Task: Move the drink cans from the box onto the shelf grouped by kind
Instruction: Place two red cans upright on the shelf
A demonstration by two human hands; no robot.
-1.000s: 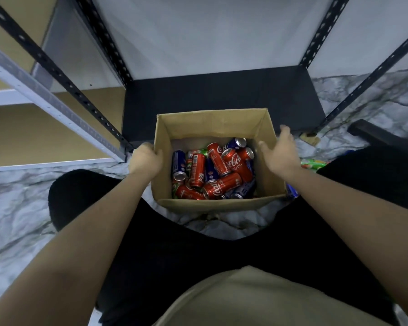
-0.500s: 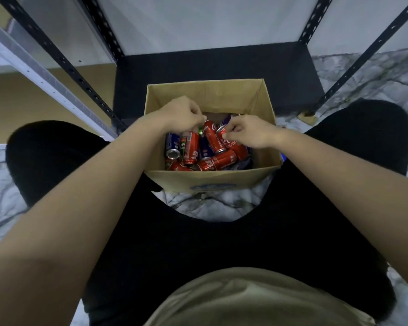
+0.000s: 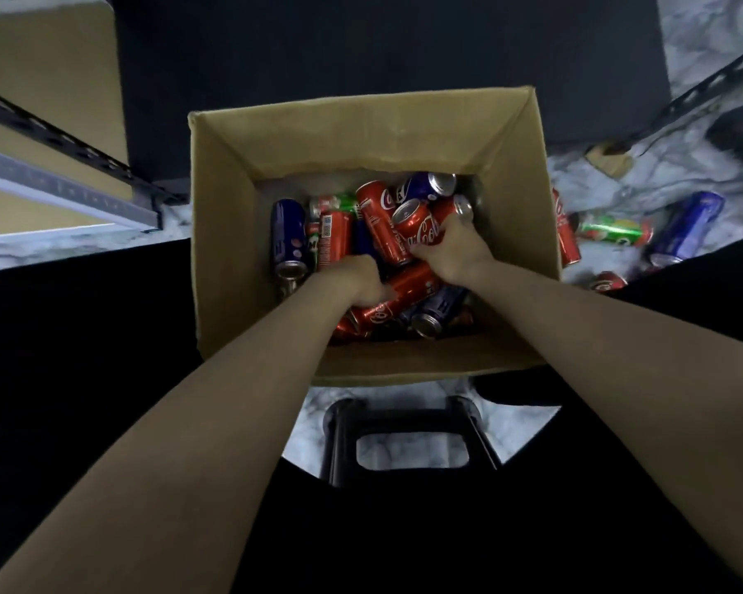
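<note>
Cardboard is the material of the box [image 3: 515, 216], which stands open on the marble floor [image 3: 683, 49] between the person's knees, just in front of the dark bottom shelf [image 3: 361, 45]. Both hands are inside the box. The left hand [image 3: 354, 278] is closed around a red can [image 3: 404, 295] that lies low in the pile, near the front wall. The right hand [image 3: 455, 250] grips another red can [image 3: 417, 227] higher up, with the fingers wrapped under it so that the white logo is visible. Around them the box is full of mixed cans lying in all directions: more red ones, a blue can [image 3: 288, 237] along the left wall, another blue can [image 3: 425, 188] at the back, and a green can [image 3: 335, 203] partly buried. Outside the box, on the floor at the right, some cans lie loose, among them a green one [image 3: 614, 231] and a blue one [image 3: 683, 227]. As far as the view shows, the shelf holds no can at all, so I judge that the task is only at its beginning: the two red cans are held but not lifted out, and nearly everything remains to be sorted by kind
</note>
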